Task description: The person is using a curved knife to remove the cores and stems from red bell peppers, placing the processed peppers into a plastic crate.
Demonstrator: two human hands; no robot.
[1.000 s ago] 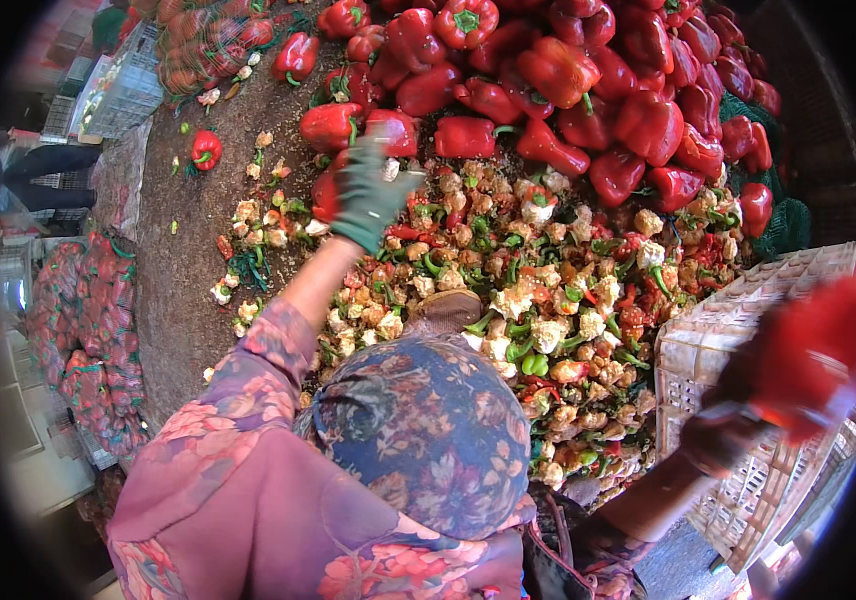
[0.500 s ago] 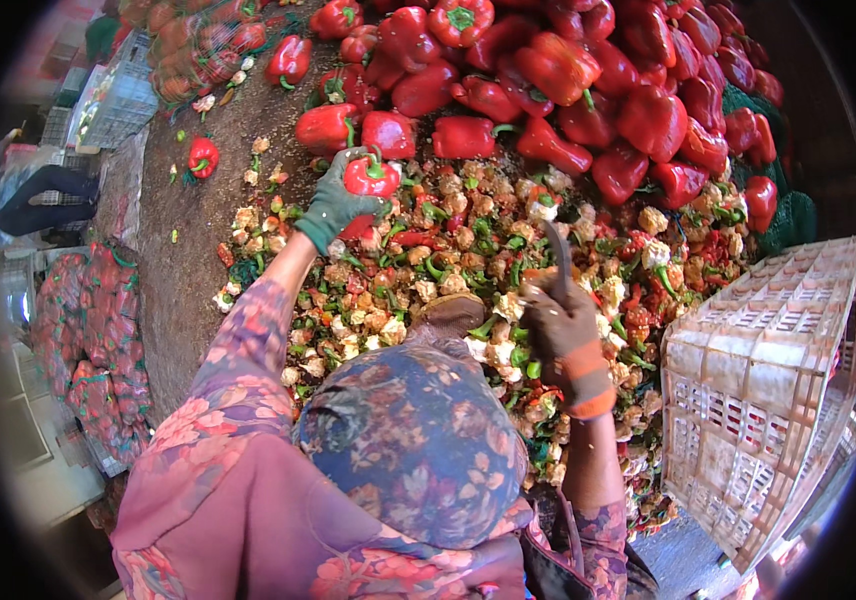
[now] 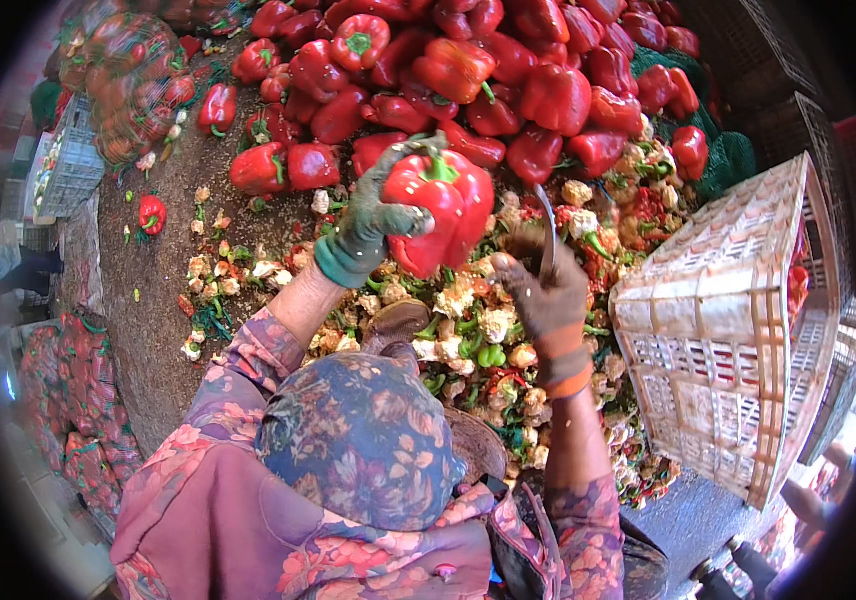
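My left hand (image 3: 368,218), in a green glove, grips a large red bell pepper (image 3: 458,215) from its left side. The pepper's green stem faces upward. To its right, my right hand (image 3: 553,295), in a dark glove with an orange cuff, is closed around a small curved knife (image 3: 549,228). The blade points away from me and stands apart from the pepper. Its handle is mostly hidden in the hand. Below both hands spreads a heap of cut-out pepper cores (image 3: 496,322) with pale seeds and green stems. Beyond lies a pile of whole red bell peppers (image 3: 558,98).
A white plastic crate (image 3: 703,315) stands tilted at the right, with green netting (image 3: 728,165) behind it. Mesh sacks of red peppers (image 3: 78,395) lie at the left, with another mesh sack (image 3: 128,85) at the far left. One loose pepper (image 3: 152,214) rests on the brown floor.
My left hand has moved right, bringing the pepper closer to the knife. The pepper now looks larger and less covered by the hand. The whole view has shifted somewhat.
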